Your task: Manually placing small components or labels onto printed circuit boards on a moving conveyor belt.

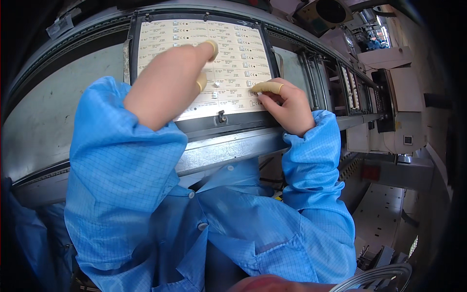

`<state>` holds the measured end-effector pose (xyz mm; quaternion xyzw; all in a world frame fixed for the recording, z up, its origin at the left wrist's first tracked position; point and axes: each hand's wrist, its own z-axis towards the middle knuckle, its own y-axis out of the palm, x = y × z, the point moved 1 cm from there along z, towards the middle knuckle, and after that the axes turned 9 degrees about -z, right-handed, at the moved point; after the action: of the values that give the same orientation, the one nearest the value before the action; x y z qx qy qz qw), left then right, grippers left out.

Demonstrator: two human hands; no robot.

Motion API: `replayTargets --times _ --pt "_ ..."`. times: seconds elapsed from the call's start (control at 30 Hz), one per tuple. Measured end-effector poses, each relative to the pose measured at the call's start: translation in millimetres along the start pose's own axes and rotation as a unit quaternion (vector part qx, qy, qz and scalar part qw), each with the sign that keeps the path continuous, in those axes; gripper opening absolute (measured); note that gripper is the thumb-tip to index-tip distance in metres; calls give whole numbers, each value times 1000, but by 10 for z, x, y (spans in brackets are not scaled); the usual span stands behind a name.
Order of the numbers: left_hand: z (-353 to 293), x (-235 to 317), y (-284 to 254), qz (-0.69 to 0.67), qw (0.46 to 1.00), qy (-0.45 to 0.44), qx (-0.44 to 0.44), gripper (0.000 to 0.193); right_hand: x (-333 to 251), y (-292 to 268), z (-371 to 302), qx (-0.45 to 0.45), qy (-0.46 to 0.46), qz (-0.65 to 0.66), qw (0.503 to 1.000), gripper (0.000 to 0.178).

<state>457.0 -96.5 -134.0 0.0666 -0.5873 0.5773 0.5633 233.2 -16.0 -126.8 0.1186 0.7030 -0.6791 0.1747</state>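
A white circuit board panel [228, 104] printed with repeated rows of dark markings lies in a black frame. Small white connectors sit in a column along its right side, such as this white connector [247, 64], and in another column further left. My right hand [287, 100], with yellowish finger cots, pinches a small white connector [260, 95] at the panel's lower right. Over the panel's left and middle is my left hand [170, 78], slightly blurred, its index finger and thumb in cots and apart; its other fingers are hidden. Two loose white pieces [215, 95] lie between the hands.
The black frame [204, 127] carries a small metal clamp [222, 117] on its near edge. A metal rail [228, 148] runs in front of it. Left of the frame is a grey-green surface [63, 100]. To the right, the conveyor line [350, 87] continues past rods.
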Motion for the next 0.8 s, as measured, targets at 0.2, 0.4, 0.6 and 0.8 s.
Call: replayTargets --times 0.2,0.4,0.6,0.8 --pt "7 17 -171 -27 998 -12 56 13 -95 72 0 53 -32 -49 997 17" --pt "53 46 -239 -96 990 -105 19 18 -43 123 18 84 -87 -109 987 12" --pt "-49 63 -323 -80 994 -74 -10 19 -86 154 -10 88 -114 -147 979 12" --pt "-169 -60 -269 -27 999 5 -45 18 -30 175 6 95 -142 -149 974 12"
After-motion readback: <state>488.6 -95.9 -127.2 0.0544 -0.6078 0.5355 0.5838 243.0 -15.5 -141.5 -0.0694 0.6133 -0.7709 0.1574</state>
